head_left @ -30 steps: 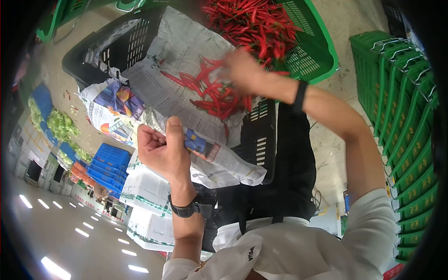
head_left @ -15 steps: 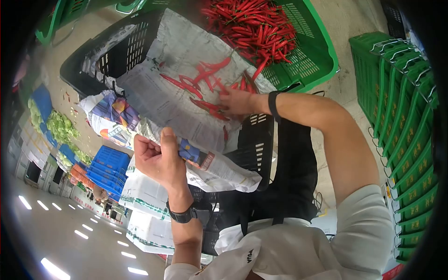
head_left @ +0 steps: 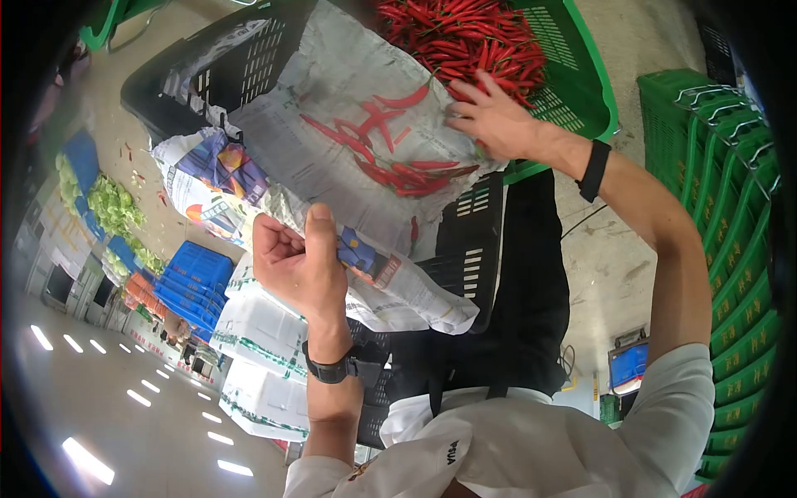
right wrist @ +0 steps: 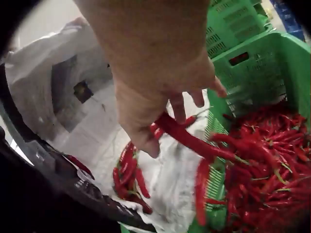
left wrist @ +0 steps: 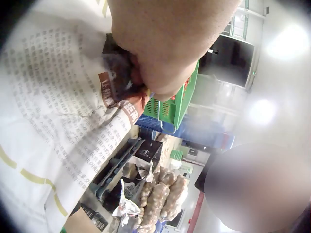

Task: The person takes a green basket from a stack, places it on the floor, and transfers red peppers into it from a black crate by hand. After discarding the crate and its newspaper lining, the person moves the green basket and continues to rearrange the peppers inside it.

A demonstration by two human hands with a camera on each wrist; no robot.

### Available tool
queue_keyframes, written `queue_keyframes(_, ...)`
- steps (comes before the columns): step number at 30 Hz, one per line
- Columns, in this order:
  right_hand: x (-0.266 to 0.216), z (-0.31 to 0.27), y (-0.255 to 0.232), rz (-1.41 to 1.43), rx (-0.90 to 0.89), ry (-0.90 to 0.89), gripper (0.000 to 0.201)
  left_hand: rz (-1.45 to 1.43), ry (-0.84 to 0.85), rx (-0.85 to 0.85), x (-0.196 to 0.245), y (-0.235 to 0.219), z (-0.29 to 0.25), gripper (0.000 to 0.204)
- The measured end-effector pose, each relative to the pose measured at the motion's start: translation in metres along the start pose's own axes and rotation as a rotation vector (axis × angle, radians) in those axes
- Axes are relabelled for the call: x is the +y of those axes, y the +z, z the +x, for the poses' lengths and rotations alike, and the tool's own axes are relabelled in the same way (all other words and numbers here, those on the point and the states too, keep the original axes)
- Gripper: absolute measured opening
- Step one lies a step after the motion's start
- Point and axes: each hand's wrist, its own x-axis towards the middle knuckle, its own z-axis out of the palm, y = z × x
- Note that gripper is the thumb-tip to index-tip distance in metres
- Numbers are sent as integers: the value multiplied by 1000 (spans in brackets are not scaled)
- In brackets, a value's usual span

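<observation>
My left hand [head_left: 303, 261] grips the rolled edge of the newspaper [head_left: 374, 266], thumb on top; in the left wrist view the printed sheet [left wrist: 53, 92] runs out from under the hand [left wrist: 165, 43]. The paper lines a black crate [head_left: 477, 249], and several red chilies [head_left: 415, 178] lie loosely on it. Fingers spread, my right hand [head_left: 498, 124] is over the border between the lined crate and a green basket [head_left: 602, 83] heaped with chilies [head_left: 473, 41]. In the right wrist view a chili [right wrist: 189, 141] passes just beside the fingers of that hand [right wrist: 160, 97]; contact is unclear.
Stacked green crates [head_left: 697, 207] stand at the right. Blue crates [head_left: 195, 282] and white boxes [head_left: 257, 332] are at the left, with leafy greens [head_left: 116, 203] beyond. Potato-like produce in bags [left wrist: 158, 199] shows in the left wrist view.
My right hand has moved from the chilies on the paper to the green basket's near side, its fingers now spread. Fewer chilies lie on the paper than one second ago. My left hand keeps its grip.
</observation>
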Motion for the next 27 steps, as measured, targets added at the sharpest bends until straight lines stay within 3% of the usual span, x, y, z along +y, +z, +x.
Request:
queue_keyframes(2, -24, 25, 9, 177, 10, 81, 58, -59, -7, 8, 3, 4, 0, 32)
queue_keyframes(4, -55, 61, 39, 276, -236, 131, 63, -41, -8, 8, 3, 4, -1, 32)
queue_keyframes(6, -76, 82, 69, 377, -300, 171, 64, -19, -5, 12, 5, 2, -1, 32)
queue_keyframes(9, -100, 93, 109, 197, -337, 177, 64, 13, -33, 28, 6, 3, -1, 32)
queue_keyframes(13, -106, 82, 142, 80, -150, 98, 64, -19, -34, 10, 4, 2, -2, 32)
queue_keyframes(16, -89, 82, 143, 246, -273, 79, 54, -40, -37, 8, 4, 4, -2, 32)
queue_keyframes(18, -76, 79, 99, 181, -532, 94, 38, -53, -46, 12, 4, 3, -2, 31)
queue_keyframes(19, -72, 78, 79, 182, -534, 94, 38, -63, -31, 10, 4, 3, -2, 31)
queue_keyframes(21, -65, 76, 53, -125, -341, 88, 25, -79, -17, 10, 4, 4, -2, 31)
queue_keyframes(23, -61, 106, 48, -27, 79, -17, 20, -65, -9, 8, 5, 6, -2, 30)
queue_keyframes(25, -64, 149, 48, -123, 260, -131, 19, -36, -19, 0, 5, 5, -3, 30)
queue_keyframes(27, -65, 191, 86, -59, 290, -188, 19, 1, -21, -8, 6, 3, -3, 31)
